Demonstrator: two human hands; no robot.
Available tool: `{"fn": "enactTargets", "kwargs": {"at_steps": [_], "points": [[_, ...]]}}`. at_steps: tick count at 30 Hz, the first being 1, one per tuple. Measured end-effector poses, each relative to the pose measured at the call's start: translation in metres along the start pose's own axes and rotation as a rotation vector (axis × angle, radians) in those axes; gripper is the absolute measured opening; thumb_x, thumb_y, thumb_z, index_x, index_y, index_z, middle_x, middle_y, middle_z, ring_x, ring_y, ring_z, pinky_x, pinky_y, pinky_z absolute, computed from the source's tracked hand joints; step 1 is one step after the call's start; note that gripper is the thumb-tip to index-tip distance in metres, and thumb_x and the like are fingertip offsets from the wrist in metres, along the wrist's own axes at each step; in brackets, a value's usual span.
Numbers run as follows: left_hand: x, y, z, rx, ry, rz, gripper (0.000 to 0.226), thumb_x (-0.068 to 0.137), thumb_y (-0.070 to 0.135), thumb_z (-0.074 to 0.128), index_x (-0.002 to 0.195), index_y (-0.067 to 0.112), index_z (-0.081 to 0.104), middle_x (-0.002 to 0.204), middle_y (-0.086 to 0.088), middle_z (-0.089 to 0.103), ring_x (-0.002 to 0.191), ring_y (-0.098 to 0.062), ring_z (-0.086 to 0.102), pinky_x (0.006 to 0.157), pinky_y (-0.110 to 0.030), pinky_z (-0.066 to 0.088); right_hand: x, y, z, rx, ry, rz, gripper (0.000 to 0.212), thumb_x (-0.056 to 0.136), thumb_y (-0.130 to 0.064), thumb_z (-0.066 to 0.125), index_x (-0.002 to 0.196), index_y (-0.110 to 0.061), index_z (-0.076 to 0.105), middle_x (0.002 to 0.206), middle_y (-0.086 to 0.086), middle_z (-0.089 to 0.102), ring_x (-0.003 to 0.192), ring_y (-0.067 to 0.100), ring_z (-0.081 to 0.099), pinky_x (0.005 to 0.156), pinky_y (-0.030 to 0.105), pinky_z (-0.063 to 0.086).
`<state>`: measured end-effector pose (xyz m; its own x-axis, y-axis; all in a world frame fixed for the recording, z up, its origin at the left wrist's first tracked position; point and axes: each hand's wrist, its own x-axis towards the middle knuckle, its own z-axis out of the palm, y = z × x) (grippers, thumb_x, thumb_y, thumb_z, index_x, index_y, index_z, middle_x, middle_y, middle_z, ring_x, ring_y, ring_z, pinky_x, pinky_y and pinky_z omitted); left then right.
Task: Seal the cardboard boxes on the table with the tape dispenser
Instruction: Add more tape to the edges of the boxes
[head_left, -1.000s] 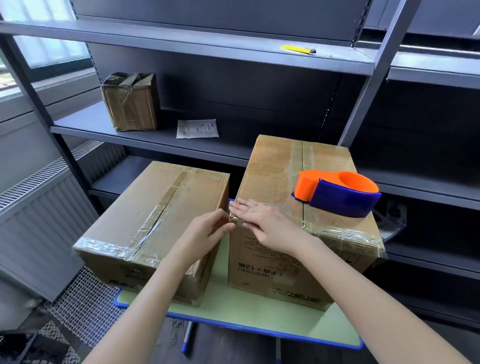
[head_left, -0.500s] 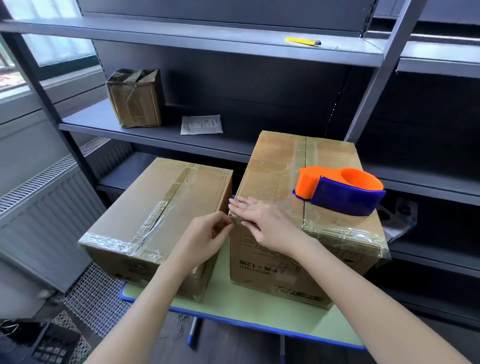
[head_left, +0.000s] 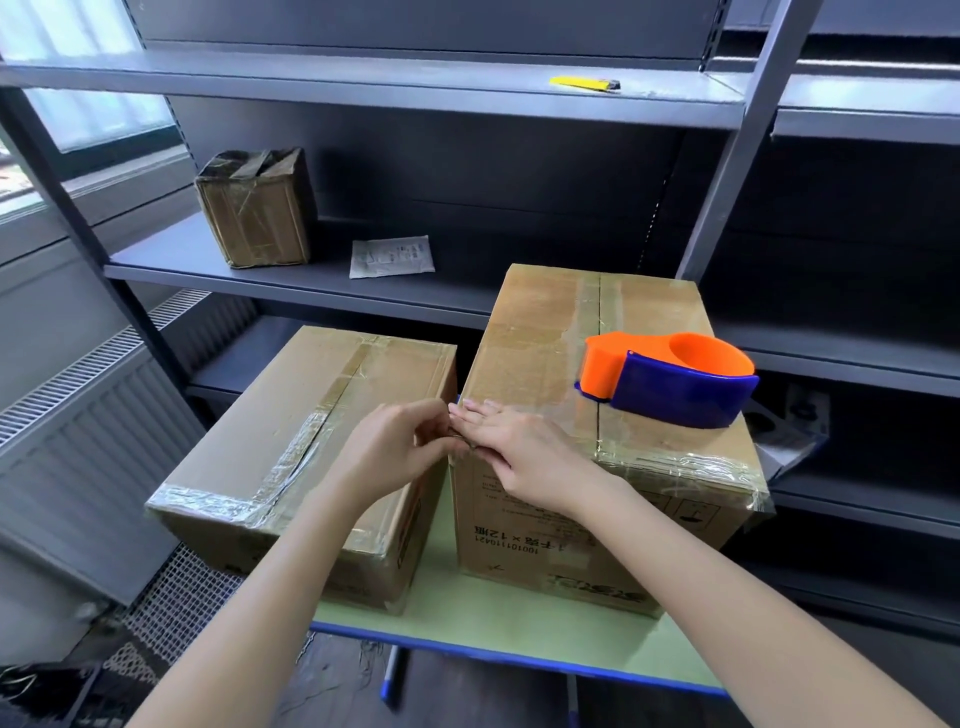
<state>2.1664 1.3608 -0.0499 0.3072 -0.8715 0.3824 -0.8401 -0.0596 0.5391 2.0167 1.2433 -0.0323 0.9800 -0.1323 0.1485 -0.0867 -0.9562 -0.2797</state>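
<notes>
Grey metal shelving (head_left: 467, 88) fills the background, with a radiator (head_left: 78, 415) at the left. On a middle shelf sit a small taped carton (head_left: 257, 208) and a white paper slip (head_left: 390, 257); a yellow utility knife (head_left: 584, 83) lies on the shelf above. In front, a green worktop (head_left: 519, 608) with a blue edge carries two cardboard boxes side by side, close but not touching. The lower left box (head_left: 291, 441) has tape along its top seam and front edge. The taller right box (head_left: 597, 415) is also taped along its seam and near edge. An orange and blue tape dispenser (head_left: 670, 379) rests on top of the right box, to the right of its seam, well apart from both hands. Both bare forearms reach in from below. The right hand (head_left: 524, 452) lies flat, fingers extended, on the box's near left corner. The left hand (head_left: 395, 452) meets it there, fingers curled and pinched at that corner's edge; what they pinch is too small to tell.
</notes>
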Motion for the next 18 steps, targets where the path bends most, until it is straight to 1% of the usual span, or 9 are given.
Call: {"fn": "enactTargets", "kwargs": {"at_steps": [2,4,6,8,10,12,14,16,18], "points": [[-0.007,0.0,0.005,0.053,0.082,0.053,0.031,0.075,0.056,0.051,0.072,0.025,0.054,0.06,0.017,0.051,0.058,-0.004,0.047,0.053,-0.022,0.04,0.0,-0.002,0.0,0.0,-0.004,-0.005,0.051,0.096,-0.008,0.044,0.146,-0.012,0.029,0.152,0.001,0.028,0.142,0.013,0.021,0.116,0.023,0.012],[-0.014,0.0,0.01,0.151,0.159,0.109,0.026,0.083,0.049,0.049,0.08,0.025,0.054,0.067,0.013,0.055,0.061,-0.007,0.045,0.051,-0.02,0.037,0.0,-0.002,0.0,0.0,-0.005,-0.014,0.051,0.096,-0.007,0.044,0.145,-0.011,0.029,0.152,0.001,0.028,0.142,0.014,0.021,0.118,0.028,0.014],[-0.019,0.001,0.013,0.133,0.166,0.115,0.02,0.089,0.041,0.042,0.087,0.024,0.053,0.074,0.006,0.06,0.063,-0.011,0.05,0.05,-0.021,0.038,-0.002,-0.002,-0.002,-0.005,-0.015,-0.023,0.052,0.097,-0.006,0.043,0.146,-0.011,0.028,0.152,0.001,0.027,0.143,0.014,0.02,0.118,0.029,0.014],[-0.02,0.001,0.012,0.084,0.155,0.107,0.017,0.091,0.034,0.037,0.089,0.023,0.05,0.077,0.001,0.063,0.063,-0.015,0.056,0.052,-0.025,0.04,-0.005,-0.002,-0.006,-0.004,-0.032,-0.032,0.054,0.096,-0.004,0.043,0.146,-0.01,0.025,0.154,0.001,0.022,0.144,0.013,0.013,0.118,0.029,0.012],[-0.021,0.003,0.014,0.124,0.186,0.102,0.023,0.092,0.032,0.036,0.091,0.018,0.055,0.079,0.002,0.063,0.067,-0.018,0.058,0.055,-0.025,0.041,-0.007,-0.001,-0.009,-0.034,-0.032,-0.046,0.056,0.095,-0.005,0.046,0.147,-0.011,0.026,0.157,0.001,0.013,0.145,0.015,0.005,0.118,0.033,0.013],[-0.023,0.009,0.016,0.163,0.255,0.079,0.031,0.092,0.036,0.043,0.096,0.012,0.062,0.085,0.003,0.062,0.075,-0.011,0.054,0.064,-0.022,0.042,-0.014,0.002,-0.012,-0.118,-0.004,-0.038,0.052,0.096,-0.012,0.048,0.145,-0.014,0.032,0.157,0.002,0.009,0.146,0.019,0.005,0.116,0.035,0.013],[-0.023,0.013,0.021,0.136,0.29,0.086,0.038,0.088,0.041,0.052,0.105,0.01,0.065,0.096,0.003,0.064,0.088,-0.008,0.053,0.075,-0.019,0.043,-0.026,0.005,-0.017,-0.173,0.014,0.005,0.049,0.098,-0.018,0.047,0.145,-0.015,0.033,0.156,0.002,0.017,0.145,0.019,0.01,0.115,0.03,0.008],[-0.021,0.015,0.026,0.089,0.235,0.125,0.046,0.084,0.045,0.057,0.115,0.012,0.065,0.11,0.003,0.065,0.104,-0.011,0.054,0.089,-0.025,0.044,-0.042,0.011,-0.025,-0.187,0.003,0.052,0.05,0.099,-0.024,0.043,0.146,-0.018,0.028,0.154,-0.003,0.022,0.145,0.014,0.012,0.112,0.022,0.004],[-0.015,0.018,0.031,0.045,0.155,0.149,0.051,0.082,0.048,0.057,0.12,0.016,0.064,0.122,0.006,0.062,0.118,-0.011,0.05,0.1,-0.029,0.04,-0.059,0.02,-0.034,-0.188,-0.019,0.096,0.051,0.1,-0.029,0.04,0.147,-0.021,0.024,0.154,-0.008,0.022,0.144,0.009,0.012,0.111,0.019,0.006]]}}
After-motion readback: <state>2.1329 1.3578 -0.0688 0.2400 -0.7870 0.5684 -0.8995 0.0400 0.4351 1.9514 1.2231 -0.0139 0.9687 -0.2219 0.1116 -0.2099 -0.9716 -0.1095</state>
